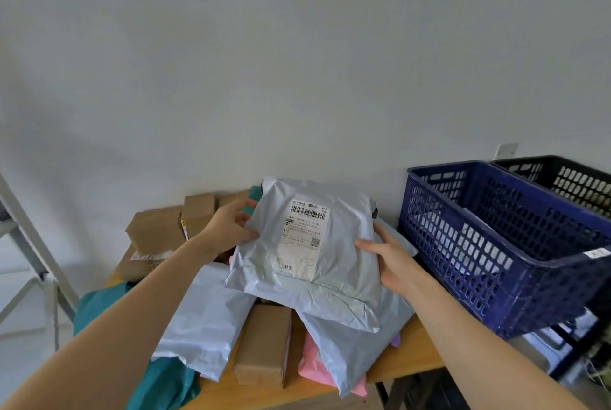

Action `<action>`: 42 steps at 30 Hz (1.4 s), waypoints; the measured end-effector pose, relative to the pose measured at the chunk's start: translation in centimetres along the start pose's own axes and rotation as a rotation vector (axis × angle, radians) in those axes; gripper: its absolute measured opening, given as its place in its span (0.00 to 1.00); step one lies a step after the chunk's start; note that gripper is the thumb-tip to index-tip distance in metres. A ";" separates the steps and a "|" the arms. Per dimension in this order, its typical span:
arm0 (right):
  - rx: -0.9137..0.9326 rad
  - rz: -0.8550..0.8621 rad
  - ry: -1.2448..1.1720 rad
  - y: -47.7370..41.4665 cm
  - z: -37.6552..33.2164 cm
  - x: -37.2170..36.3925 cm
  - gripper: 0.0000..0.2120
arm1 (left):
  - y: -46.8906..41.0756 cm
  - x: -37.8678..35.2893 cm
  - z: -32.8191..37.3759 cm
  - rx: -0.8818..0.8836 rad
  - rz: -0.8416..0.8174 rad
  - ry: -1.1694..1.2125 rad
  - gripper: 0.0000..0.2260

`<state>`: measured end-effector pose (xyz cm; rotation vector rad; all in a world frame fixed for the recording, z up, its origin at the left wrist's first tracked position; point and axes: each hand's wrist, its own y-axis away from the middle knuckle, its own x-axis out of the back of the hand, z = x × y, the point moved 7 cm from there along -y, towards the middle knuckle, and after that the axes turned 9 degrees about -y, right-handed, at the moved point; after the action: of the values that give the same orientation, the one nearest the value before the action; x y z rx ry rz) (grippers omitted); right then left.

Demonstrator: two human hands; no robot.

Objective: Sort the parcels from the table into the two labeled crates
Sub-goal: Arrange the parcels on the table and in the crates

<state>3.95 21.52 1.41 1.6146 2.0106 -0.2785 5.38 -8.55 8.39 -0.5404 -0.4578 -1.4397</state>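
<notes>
A grey plastic mailer (317, 277) with a white shipping label facing me is held up above the pile on the wooden table (410, 353). My left hand (228, 227) grips its left edge, thumb on the front. My right hand (393, 260) grips its right edge the same way. To the right stands a blue crate (496, 277) with a small white tag on its near rim, and behind it a black crate (568, 178). Pale parcels show through the blue crate's mesh.
Under the held mailer lie more grey mailers (205, 320), brown cardboard boxes (264, 343), a pink mailer (317, 370) and teal mailers (165, 383). Further boxes (158, 227) are stacked at the back left by the wall. A grey metal frame (29, 244) stands at the left.
</notes>
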 end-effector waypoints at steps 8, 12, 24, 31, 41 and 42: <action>0.077 0.111 0.098 3.8 -3.3 4.3 0.34 | -0.4 -4.8 4.6 -0.013 -0.038 0.066 0.20; 0.119 0.134 0.116 5.8 -5.8 7.3 0.31 | -0.5 -8.3 6.6 0.053 -0.158 0.148 0.19; 0.191 0.249 0.195 14.8 -12.3 19.5 0.33 | 2.9 -22.1 14.7 0.073 -0.482 0.187 0.20; 0.172 0.272 0.263 20.5 -15.6 27.3 0.29 | 6.6 -30.5 19.3 0.140 -0.533 0.207 0.25; 0.176 0.320 0.357 26.2 -19.8 38.2 0.27 | 10.2 -41.6 25.2 0.152 -0.560 0.219 0.25; 0.184 0.324 0.371 26.3 -20.4 38.9 0.26 | 10.1 -42.2 25.8 0.145 -0.557 0.207 0.25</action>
<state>17.97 70.72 2.33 2.2099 1.9815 -0.0430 12.63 41.14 3.00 -0.1419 -0.5681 -1.9522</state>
